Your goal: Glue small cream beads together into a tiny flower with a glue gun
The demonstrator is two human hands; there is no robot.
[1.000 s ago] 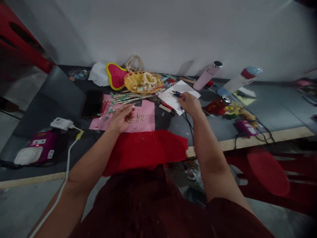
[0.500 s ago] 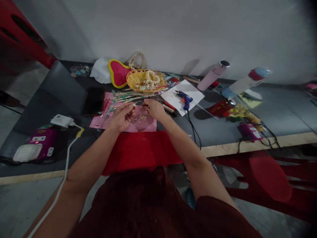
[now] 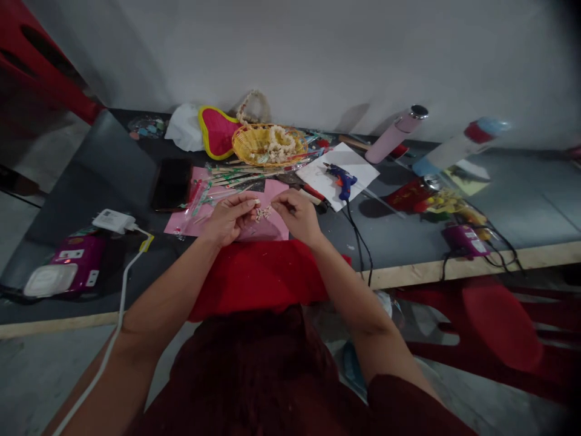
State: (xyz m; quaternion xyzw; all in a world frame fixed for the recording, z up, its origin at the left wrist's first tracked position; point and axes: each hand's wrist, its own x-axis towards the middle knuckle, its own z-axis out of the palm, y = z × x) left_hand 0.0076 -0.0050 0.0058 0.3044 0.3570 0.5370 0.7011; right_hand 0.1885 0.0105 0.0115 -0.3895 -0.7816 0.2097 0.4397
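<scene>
My left hand (image 3: pixel 230 219) is closed in a pinch above the pink sheet (image 3: pixel 272 232), with a tiny whitish piece (image 3: pixel 257 201) at its fingertips, too small to name. Facing it, a short gap to the right, my right hand (image 3: pixel 299 217) has thumb and fingers pressed together; whatever they hold, if anything, cannot be made out. Between and below the hands lies a small heap of short beige pieces (image 3: pixel 263 214) on the pink sheet. A red cloth (image 3: pixel 258 278) hangs over the table edge beneath my wrists.
Behind my hands stands a yellow basket (image 3: pixel 249 145) holding a beaded strand. A blue glue gun (image 3: pixel 342 181) rests on white paper (image 3: pixel 313 172). A phone (image 3: pixel 171 184) and a purple power block (image 3: pixel 77 260) lie left. A pink flask (image 3: pixel 397 134) and a red can (image 3: pixel 415 194) are right.
My left hand has shifted slightly right and lower. My right hand has moved right and down toward me, and its back is turned more to view. The small pieces stay on the sheet.
</scene>
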